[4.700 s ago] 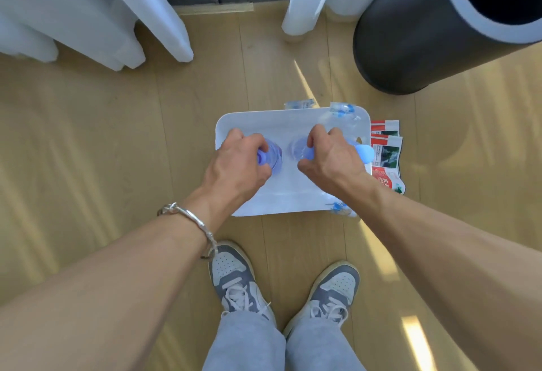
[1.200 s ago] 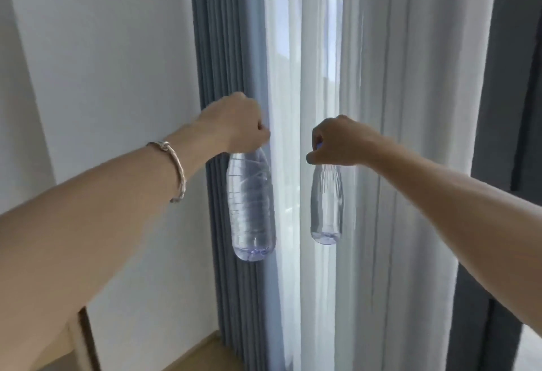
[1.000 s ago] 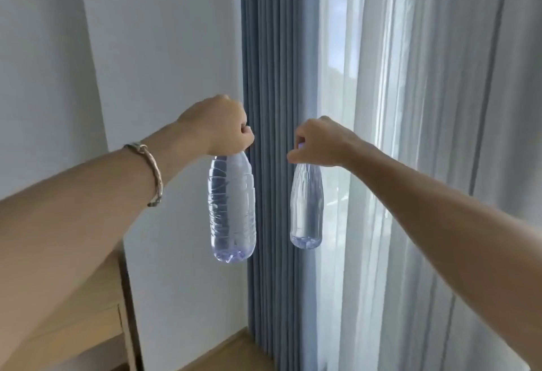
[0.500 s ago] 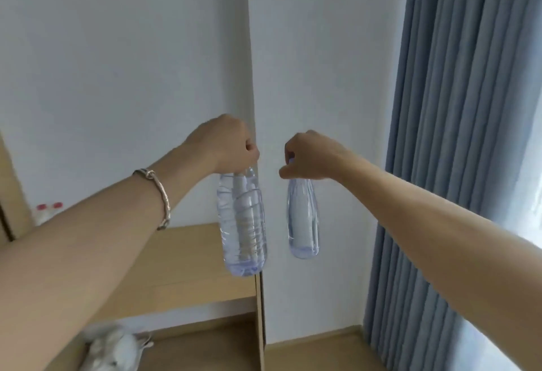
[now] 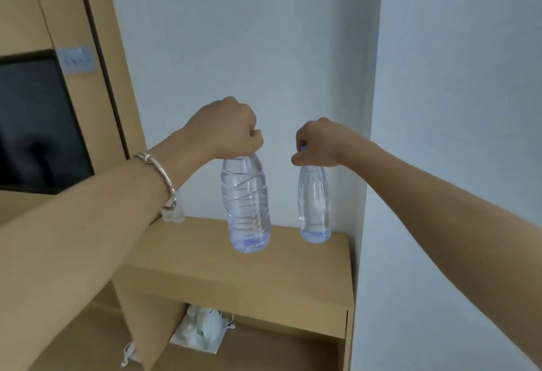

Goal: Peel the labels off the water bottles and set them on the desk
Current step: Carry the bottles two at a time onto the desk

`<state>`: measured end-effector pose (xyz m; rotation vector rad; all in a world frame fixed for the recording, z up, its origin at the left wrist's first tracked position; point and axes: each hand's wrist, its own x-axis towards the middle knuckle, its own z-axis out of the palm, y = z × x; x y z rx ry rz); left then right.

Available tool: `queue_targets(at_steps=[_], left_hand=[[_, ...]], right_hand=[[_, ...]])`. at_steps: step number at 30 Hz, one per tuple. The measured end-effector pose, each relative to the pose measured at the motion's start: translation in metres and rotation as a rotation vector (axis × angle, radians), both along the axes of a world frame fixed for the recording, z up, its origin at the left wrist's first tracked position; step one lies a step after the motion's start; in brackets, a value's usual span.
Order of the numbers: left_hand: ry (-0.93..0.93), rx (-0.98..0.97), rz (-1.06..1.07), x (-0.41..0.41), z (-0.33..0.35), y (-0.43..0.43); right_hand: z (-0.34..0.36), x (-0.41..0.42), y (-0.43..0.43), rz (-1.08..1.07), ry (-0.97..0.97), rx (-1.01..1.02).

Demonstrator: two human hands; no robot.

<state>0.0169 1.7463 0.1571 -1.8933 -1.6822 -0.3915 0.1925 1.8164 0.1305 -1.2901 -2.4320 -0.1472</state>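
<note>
Two clear water bottles without labels hang upright in the air, one from each fist: the left hand (image 5: 227, 128) is clenched over the top of the ribbed bottle (image 5: 247, 205), the right hand (image 5: 318, 143) over the cap of the slimmer smooth bottle (image 5: 313, 202). Below both hands lies one wooden desk (image 5: 205, 256), its top bare beneath the bottles. Its right edge meets the wall just beyond the right hand, and a third bottle (image 5: 175, 212) stands partly hidden behind the left wrist.

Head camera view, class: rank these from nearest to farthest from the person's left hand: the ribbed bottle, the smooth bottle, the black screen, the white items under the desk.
1. Ribbed bottle: held in the left hand.
2. Smooth bottle: just right, hanging from the right hand.
3. Black screen: far left.
4. White items: lowest, under the desk.
</note>
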Motion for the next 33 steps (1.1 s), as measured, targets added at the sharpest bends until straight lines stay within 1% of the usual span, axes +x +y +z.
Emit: queue_targets(at_steps=[10,16,21,29,33], left_hand=[[-0.006,-0.047,0.144,-0.066,-0.011,0.058],[0.013,-0.095,0.218,-0.116,-0.028,0.089],[0.076,-0.093,0.196,-0.162,-0.037,0.129],[0.161,-0.048,0.137,-0.257,-0.033,0.197],[0.152,-0.073,0.108,-0.292,-0.036,0.226]], right_hand=[[-0.021,-0.070,0.081,0.175,0.016,-0.093],[-0.038,-0.121,0.110,0.233,-0.018,-0.088],[-0.044,-0.165,0.139,0.216,-0.063,-0.087],[-0.036,-0.267,0.197,0.156,-0.037,-0.159],[-0.041,-0.306,0.219,0.116,-0.015,-0.195]])
